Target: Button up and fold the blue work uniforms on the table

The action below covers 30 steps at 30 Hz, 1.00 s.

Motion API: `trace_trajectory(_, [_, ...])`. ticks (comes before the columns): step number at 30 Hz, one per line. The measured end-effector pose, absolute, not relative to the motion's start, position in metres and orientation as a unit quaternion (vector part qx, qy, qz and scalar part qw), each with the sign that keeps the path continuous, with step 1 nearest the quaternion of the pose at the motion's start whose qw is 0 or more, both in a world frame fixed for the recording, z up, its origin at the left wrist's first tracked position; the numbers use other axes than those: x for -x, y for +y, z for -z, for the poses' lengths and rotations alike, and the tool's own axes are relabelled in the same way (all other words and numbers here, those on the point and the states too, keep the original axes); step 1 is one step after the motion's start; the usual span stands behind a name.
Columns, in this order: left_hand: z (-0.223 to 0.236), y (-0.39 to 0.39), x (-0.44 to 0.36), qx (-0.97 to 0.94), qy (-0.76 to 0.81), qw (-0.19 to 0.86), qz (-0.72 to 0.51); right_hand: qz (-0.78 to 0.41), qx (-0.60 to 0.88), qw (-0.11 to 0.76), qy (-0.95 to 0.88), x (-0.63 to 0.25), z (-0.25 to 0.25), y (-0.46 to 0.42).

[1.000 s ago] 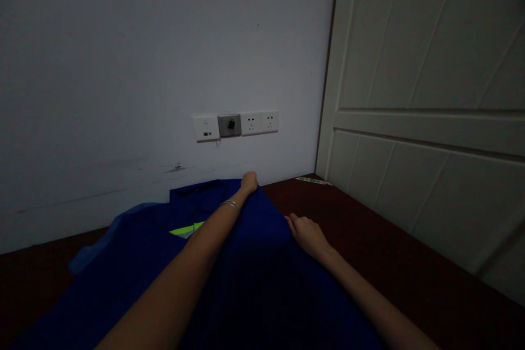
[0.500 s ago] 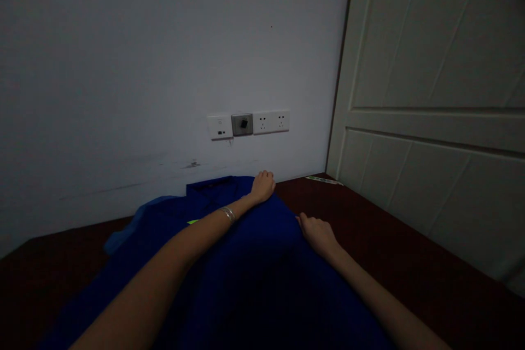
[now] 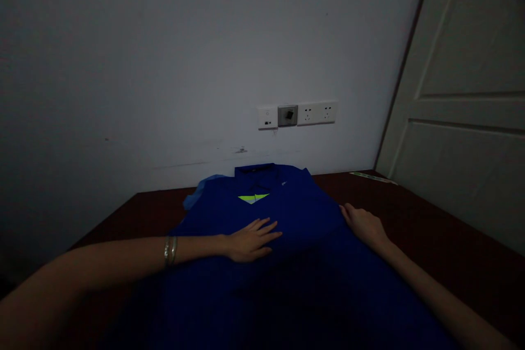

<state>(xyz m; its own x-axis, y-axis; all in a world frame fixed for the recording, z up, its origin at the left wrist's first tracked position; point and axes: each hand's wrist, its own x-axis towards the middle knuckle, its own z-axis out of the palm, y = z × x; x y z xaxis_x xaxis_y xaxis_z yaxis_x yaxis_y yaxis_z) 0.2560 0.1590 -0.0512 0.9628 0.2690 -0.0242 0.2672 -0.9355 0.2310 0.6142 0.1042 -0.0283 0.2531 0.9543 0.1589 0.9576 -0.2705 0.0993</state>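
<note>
A dark blue collared shirt [image 3: 303, 213] lies spread on a dark red-brown surface, its collar toward the wall. A bright yellow-green and pale triangle [image 3: 253, 198] marks its chest, and a small light logo sits to the right of it. My left hand [image 3: 251, 240] rests flat on the shirt's front with the fingers spread; silver bangles circle that wrist. At the shirt's right edge, the fingers of my right hand [image 3: 363, 224] are closed on the fabric. The near part of the shirt fades into shadow.
Light blue fabric [image 3: 199, 191] shows past the shirt's left shoulder. Behind stands a pale wall [image 3: 184, 65] with a row of sockets [image 3: 315, 114]. A patterned strip [image 3: 373, 177] lies at the back right, near a white panelled door [image 3: 463, 153].
My left hand has left the far right shoulder, moved back toward me and opened flat on the chest. The view has turned left, and the chest triangle is now uncovered. My right hand keeps its grip.
</note>
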Motion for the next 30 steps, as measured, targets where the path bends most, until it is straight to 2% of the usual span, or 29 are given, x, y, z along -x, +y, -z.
trace_trajectory(13, [0.047, 0.084, -0.103, -0.963, 0.227, 0.143, 0.032, 0.088, 0.783, 0.034, -0.615, -0.625, 0.038, 0.109])
trace_trajectory(23, [0.046, 0.050, -0.060, -0.948, 0.277, 0.159, 0.017, 0.091, 0.778, -0.015, -0.621, -0.612, 0.027, 0.095])
trace_trajectory(30, [0.026, 0.027, -0.039, -0.938, 0.299, 0.171, 0.024, 0.133, 0.776, -0.025, -0.617, -0.607, 0.002, 0.027])
